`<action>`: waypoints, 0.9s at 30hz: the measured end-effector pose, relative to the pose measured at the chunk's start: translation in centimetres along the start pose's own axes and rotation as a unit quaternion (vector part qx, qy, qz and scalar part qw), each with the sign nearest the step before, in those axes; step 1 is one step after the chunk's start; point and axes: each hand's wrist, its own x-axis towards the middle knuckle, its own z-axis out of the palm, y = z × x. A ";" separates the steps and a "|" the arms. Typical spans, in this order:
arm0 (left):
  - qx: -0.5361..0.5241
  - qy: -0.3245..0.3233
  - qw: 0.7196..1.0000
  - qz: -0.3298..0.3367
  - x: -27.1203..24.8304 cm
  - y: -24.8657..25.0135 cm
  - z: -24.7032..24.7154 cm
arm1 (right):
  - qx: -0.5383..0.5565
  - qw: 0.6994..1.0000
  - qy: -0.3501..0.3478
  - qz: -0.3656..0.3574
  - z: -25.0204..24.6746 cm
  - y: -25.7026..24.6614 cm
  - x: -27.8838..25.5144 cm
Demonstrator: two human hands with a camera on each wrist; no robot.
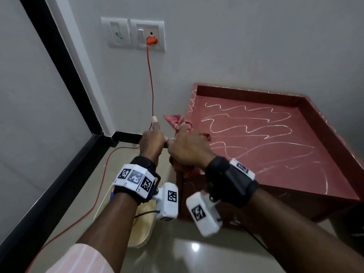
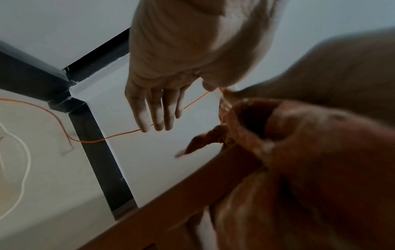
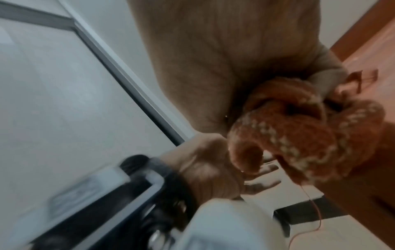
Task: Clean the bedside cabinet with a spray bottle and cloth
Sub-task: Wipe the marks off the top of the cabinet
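Clearly the cloth (image 1: 178, 123) sits bunched at the cabinet's (image 1: 275, 134) near-left corner, gripped in the right hand (image 1: 189, 148); the left hand (image 1: 151, 140), fingers straight, hovers beside it holding nothing; better to flatten the cloth and wipe across the white scribbles (image 1: 246, 123).

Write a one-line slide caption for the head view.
Right hand grips a red cloth at the corner of the scribbled red cabinet; open left hand alongside.
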 end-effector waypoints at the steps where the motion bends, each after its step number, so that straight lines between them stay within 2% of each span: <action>1: -0.017 0.007 1.000 -0.008 0.1 0.1 -0.1 | -0.006 1.000 -0.001 -0.004 0.6 0.1 -0.2; 4: -0.028 0.009 0.999 -0.019 0.6 0.0 0.0 | 0.022 0.999 0.021 0.025 0.4 -0.3 1.0; 7: -0.018 0.003 0.999 -0.026 0.0 0.3 0.3 | 0.064 0.994 0.039 0.074 -1.5 -0.7 4.9; 9: -0.002 -0.012 1.000 -0.016 -0.8 0.8 0.5 | 0.091 0.994 0.005 0.067 -2.5 -0.2 6.6; 12: 0.011 -0.023 1.000 0.001 -0.7 1.1 0.5 | 0.140 0.984 -0.104 -0.013 -3.5 1.3 4.5; 15: 0.034 -0.028 0.999 -0.014 0.8 1.4 0.5 | 0.185 0.964 -0.193 0.000 -3.1 2.0 1.4; 17: 0.086 -0.043 0.995 -0.019 1.7 2.5 0.8 | 0.148 0.978 -0.148 -0.005 -2.9 1.9 2.4; 18: 0.114 -0.048 0.992 -0.006 2.2 3.0 1.3 | 0.104 0.986 -0.132 -0.010 -2.8 1.6 4.1; 19: 0.150 -0.049 0.987 0.015 4.9 4.2 2.5 | 0.069 0.991 -0.111 -0.014 -2.7 1.0 8.7; 20: 0.174 -0.059 0.982 0.031 5.1 4.6 2.6 | 0.032 0.994 -0.103 -0.019 -3.1 0.7 9.8; 22: 0.216 -0.097 0.970 0.045 5.7 5.7 3.1 | -0.054 0.993 -0.096 -0.035 -3.4 0.3 11.5; 24: 0.264 -0.119 0.957 0.028 7.6 5.5 4.2 | -0.139 0.984 -0.097 -0.047 -2.1 1.3 14.8; 26: 0.291 -0.140 0.946 0.013 7.5 6.1 4.4 | -0.189 0.977 -0.080 -0.060 -2.1 1.9 16.0; 27: 0.281 -0.146 0.949 0.011 7.4 6.6 4.4 | -0.181 0.979 -0.069 -0.069 -2.3 2.1 16.6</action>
